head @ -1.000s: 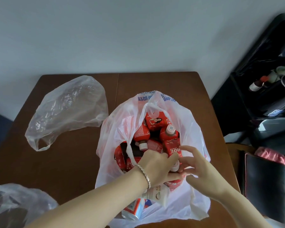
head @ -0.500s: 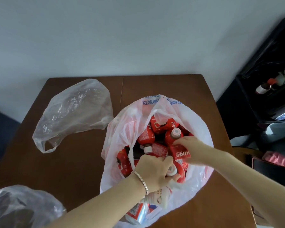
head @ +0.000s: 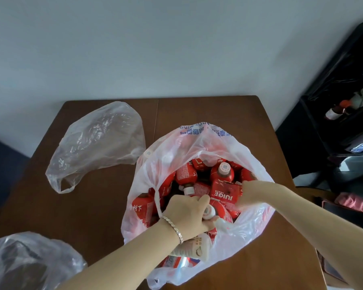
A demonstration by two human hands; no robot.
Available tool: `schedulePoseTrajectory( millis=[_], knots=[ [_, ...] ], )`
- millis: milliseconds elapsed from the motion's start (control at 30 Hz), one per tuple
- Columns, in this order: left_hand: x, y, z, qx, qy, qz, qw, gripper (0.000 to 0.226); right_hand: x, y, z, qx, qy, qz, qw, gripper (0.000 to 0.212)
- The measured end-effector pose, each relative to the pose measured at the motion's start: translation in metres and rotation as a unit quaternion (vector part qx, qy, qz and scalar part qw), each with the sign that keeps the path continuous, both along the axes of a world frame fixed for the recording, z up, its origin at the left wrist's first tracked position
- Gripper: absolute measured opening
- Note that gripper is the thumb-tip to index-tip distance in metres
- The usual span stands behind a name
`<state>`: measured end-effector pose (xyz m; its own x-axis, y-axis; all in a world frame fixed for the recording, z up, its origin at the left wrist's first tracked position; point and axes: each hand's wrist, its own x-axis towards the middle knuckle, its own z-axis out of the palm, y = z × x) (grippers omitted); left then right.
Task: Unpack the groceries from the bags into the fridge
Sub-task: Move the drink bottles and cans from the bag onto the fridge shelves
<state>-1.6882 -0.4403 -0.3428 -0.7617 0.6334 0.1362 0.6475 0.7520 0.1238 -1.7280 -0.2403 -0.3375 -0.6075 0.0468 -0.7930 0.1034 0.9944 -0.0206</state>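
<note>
Both arms are reaching into the white bag [head: 208, 143], which is sitting on the brown table [head: 92, 206] and is full of drinks [head: 186, 174]. The left hand [head: 187, 214], wearing a bracelet, is bending down at the wrist. Its fingers are curling tight round the top of a red bottle [head: 219, 210]. The right hand [head: 248, 194] is reaching in from the right side, and its fingers are gripping the juice bottle [head: 224, 192]. A clear bag [head: 96, 143] is lying to the left, close by.

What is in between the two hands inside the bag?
A red bottle labelled JUICE sits between the left hand and the right hand, as the head view shows.
</note>
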Motion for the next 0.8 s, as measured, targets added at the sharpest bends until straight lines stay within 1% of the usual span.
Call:
schedulePoseTrajectory(
  millis=[33,67,100,133,200,267,333,400,467,533,600,633,667,700,733,767,800],
  knots=[
    [0.0,0.0,0.0,-0.006,0.001,0.007,1.0,0.044,0.004,-0.002,-0.004,0.017,0.003,0.006,1.0,0.077],
    [0.001,0.001,0.0,-0.012,-0.003,0.016,1.0,0.045,0.01,-0.003,-0.01,0.037,0.034,0.017,0.999,0.086],
    [0.001,0.002,0.001,-0.016,-0.01,0.025,1.0,0.045,0.017,-0.004,-0.016,0.048,0.079,0.021,0.996,0.087],
    [0.002,0.002,0.001,-0.018,-0.018,0.032,0.999,0.045,0.022,-0.004,-0.02,0.042,0.126,0.013,0.991,0.082],
    [0.001,0.001,0.001,-0.011,-0.012,0.026,1.0,0.044,0.031,-0.006,-0.022,0.006,0.184,-0.023,0.983,0.07],
    [0.001,-0.001,0.003,-0.007,-0.026,0.019,0.999,0.043,0.034,-0.013,-0.016,-0.035,0.211,-0.065,0.975,0.058],
    [-0.001,-0.002,-0.003,-0.007,-0.011,0.023,1.0,0.045,0.033,-0.023,-0.007,-0.071,0.228,-0.073,0.968,0.05],
    [0.0,0.001,0.0,-0.036,-0.018,0.023,0.999,0.05,0.031,-0.03,0.002,-0.111,0.243,-0.065,0.961,0.054],
    [0.002,0.002,0.004,-0.093,-0.031,-0.009,0.995,0.051,0.03,-0.029,0.009,-0.141,0.258,-0.061,0.954,0.059],
    [0.003,0.006,0.005,-0.124,-0.074,-0.021,0.989,0.052,0.031,-0.026,0.012,-0.167,0.258,-0.064,0.949,0.057],
    [0.005,0.004,0.005,-0.142,-0.054,-0.04,0.988,0.05,0.033,-0.026,0.014,-0.233,0.26,-0.116,0.93,0.05],
    [0.007,0.004,0.006,-0.148,-0.061,-0.042,0.986,0.048,0.034,-0.028,0.015,-0.265,0.269,-0.139,0.915,0.046],
    [0.006,0.006,0.009,-0.147,-0.058,-0.027,0.987,0.047,0.034,-0.03,0.016,-0.289,0.287,-0.155,0.9,0.043],
    [0.005,0.008,0.012,-0.142,-0.067,-0.01,0.987,0.048,0.034,-0.033,0.017,-0.304,0.315,-0.161,0.884,0.04],
    [0.005,0.008,0.012,-0.122,-0.052,0.007,0.991,0.05,0.033,-0.035,0.017,-0.312,0.35,-0.164,0.868,0.036],
    [0.005,0.008,0.011,-0.124,-0.049,0.023,0.991,0.052,0.033,-0.036,0.019,-0.315,0.383,-0.17,0.852,0.031],
    [0.004,0.01,0.012,-0.121,-0.074,0.043,0.989,0.054,0.033,-0.037,0.024,-0.313,0.408,-0.181,0.838,0.028]
  ],
)
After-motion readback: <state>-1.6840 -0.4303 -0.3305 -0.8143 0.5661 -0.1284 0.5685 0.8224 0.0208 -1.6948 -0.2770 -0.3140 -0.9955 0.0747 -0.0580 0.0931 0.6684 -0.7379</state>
